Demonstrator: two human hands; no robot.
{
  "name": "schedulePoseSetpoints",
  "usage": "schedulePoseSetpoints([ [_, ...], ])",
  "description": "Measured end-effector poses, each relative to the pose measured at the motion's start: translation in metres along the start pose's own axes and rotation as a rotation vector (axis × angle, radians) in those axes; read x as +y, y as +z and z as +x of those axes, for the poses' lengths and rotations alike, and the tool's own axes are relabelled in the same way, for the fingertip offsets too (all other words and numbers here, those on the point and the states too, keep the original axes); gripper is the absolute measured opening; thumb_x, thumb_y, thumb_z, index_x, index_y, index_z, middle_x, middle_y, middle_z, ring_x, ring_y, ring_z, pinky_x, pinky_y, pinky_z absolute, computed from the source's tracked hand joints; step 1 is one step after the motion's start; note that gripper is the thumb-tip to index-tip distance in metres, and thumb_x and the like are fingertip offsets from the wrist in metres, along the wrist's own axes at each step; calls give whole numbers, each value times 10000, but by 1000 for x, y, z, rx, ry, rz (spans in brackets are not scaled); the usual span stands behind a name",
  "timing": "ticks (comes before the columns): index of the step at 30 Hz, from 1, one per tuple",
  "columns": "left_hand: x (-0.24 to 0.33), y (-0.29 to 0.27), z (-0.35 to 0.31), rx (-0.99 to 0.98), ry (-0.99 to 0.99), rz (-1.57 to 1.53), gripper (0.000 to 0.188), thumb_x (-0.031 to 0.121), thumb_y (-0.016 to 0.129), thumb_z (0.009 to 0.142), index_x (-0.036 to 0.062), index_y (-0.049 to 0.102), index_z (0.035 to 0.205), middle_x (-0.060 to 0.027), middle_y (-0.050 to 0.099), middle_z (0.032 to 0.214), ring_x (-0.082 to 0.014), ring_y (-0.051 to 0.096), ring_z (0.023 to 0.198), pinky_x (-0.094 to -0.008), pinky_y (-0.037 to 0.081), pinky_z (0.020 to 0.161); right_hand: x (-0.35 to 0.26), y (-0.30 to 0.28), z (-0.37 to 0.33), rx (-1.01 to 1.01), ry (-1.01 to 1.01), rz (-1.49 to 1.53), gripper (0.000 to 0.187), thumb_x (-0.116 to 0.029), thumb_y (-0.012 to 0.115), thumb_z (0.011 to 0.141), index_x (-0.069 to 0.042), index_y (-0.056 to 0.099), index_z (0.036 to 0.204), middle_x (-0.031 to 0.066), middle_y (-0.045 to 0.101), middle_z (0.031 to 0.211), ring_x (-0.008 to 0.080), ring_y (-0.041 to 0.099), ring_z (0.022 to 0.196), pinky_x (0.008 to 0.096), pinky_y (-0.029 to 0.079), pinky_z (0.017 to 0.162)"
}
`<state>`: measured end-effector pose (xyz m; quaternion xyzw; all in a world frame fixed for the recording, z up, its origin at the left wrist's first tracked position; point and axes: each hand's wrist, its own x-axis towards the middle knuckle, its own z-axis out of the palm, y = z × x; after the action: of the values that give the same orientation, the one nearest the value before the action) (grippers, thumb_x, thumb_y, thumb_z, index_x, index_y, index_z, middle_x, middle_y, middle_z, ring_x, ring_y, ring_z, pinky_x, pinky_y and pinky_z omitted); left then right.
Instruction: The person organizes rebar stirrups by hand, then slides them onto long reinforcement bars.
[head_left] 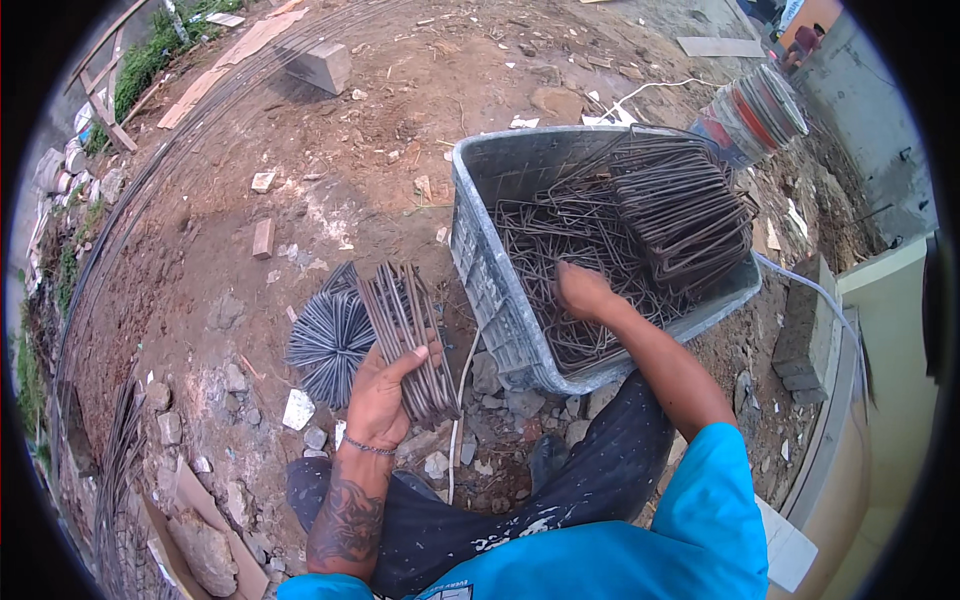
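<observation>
From here I see the left hand (385,388) holding a rod stack (398,318) left of the tub (487,290), while the right hand (583,292) curls over the messy rods (530,235) inside, holding what I can't tell, so gentle pulls should stop snags

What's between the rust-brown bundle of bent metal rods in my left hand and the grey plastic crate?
In the head view, a thin white cord and some rough grey stones show on the ground between the bundle and the crate.
</observation>
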<state>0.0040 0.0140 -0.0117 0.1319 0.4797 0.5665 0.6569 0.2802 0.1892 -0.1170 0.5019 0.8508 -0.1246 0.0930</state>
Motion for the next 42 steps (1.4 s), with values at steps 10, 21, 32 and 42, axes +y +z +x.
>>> schedulePoseSetpoints([
  [10,0,0,-15,-67,7,-33,280,-19,591,815,-36,519,1085,-128,616,980,-201,622,881,-300,542,732,-14,-37,-38,253,172,247,267,-270,527,865,-36,655,876,226,634,805,400,602,812,474,468,738],
  [21,6,-7,-26,-45,47,-24,327,-13,620,797,-33,507,1103,-121,605,1008,-220,626,906,-319,555,749,-7,-103,-56,541,420,1291,253,-200,529,913,35,624,911,-11,445,516,71,373,413,256,303,405],
  [32,3,2,-16,-70,74,27,348,-14,597,806,-54,495,1136,-122,630,1000,-181,637,779,-282,554,676,6,-81,-72,87,571,1557,186,-135,446,921,21,534,973,-55,297,597,52,251,434,226,219,395],
  [42,-2,2,-13,-90,30,20,312,-42,563,818,-64,516,1126,-146,626,1007,-180,647,818,-292,582,680,-51,-140,-132,176,265,1402,220,-175,489,922,4,576,1017,-79,314,572,24,277,427,193,215,384],
])
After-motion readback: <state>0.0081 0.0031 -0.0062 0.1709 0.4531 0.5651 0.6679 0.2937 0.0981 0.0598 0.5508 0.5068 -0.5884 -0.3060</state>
